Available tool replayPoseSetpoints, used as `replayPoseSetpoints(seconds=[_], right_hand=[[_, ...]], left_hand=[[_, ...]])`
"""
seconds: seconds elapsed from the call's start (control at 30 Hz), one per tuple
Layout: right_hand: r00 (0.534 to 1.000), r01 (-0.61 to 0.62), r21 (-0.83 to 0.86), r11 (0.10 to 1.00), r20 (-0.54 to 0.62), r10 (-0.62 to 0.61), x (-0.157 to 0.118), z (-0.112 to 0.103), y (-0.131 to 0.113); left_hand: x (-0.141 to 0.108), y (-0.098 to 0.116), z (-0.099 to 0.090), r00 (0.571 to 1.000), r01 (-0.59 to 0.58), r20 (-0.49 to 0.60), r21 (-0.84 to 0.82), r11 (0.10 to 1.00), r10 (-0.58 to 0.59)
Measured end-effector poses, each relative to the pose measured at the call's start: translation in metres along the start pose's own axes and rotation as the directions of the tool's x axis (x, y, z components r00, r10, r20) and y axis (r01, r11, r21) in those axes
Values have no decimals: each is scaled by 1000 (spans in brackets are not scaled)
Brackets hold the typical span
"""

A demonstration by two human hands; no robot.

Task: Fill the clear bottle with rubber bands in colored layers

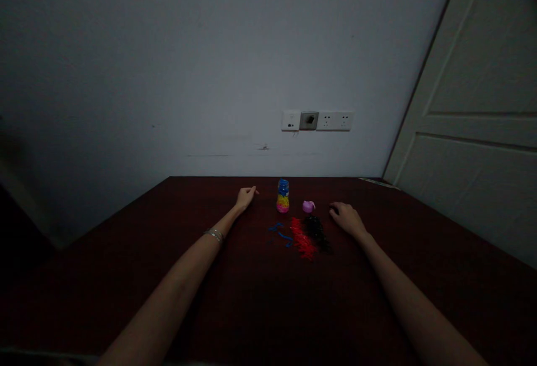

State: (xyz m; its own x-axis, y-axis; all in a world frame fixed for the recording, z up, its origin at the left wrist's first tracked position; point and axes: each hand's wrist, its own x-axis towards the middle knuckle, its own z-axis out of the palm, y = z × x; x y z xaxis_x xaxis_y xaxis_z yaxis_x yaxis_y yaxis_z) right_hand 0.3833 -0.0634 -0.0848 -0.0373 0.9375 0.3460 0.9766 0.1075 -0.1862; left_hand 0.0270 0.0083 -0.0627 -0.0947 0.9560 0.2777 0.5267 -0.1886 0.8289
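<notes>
A clear bottle point(283, 197) stands upright near the far middle of the table, filled in layers of pink, yellow and blue. To its right sits a small purple cap point(308, 206). Some blue strips point(283, 234), a red pile point(302, 238) of thin strips and a black pile point(318, 233) lie in front. My left hand point(246, 197) rests on the table left of the bottle, fingers curled in, nothing visible in it. On the right, my right hand point(347, 217) lies palm down, fingers stretched out, near the cap and the black pile but touching neither.
The dark red-brown table point(126, 254) meets a pale wall point(210, 75) at its far edge. Sockets and switches point(317, 121) sit on that wall. A white panelled door point(474, 92) stands at the right. The light is dim.
</notes>
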Motion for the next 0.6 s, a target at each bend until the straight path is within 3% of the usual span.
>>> replayPoseSetpoints(seconds=[0.2, 0.33, 0.47, 0.53, 0.6], right_hand=[[994, -21, 197, 980, -97, 41, 4, -5, 5], [987, 61, 369, 927, -159, -1, 7, -34, -24], [977, 131, 658, 742, 40, -208, 3, -70, -86], [904, 178, 707, 685, 156, -397, -2, -80, -117], [845, 245, 651, 718, 220, -488, -6, -81, -140]], left_hand=[[-9, 11, -3, 1000, -13, 6, 2, 1000, 13], [-11, 12, -6, 1000, -6, 20, 0, 1000, 6], [-11, 12, -8, 1000, -5, 30, -9, 1000, 5], [-10, 11, -7, 1000, -9, 26, -13, 1000, 9], [-9, 10, -7, 1000, -11, 21, -16, 1000, 11]])
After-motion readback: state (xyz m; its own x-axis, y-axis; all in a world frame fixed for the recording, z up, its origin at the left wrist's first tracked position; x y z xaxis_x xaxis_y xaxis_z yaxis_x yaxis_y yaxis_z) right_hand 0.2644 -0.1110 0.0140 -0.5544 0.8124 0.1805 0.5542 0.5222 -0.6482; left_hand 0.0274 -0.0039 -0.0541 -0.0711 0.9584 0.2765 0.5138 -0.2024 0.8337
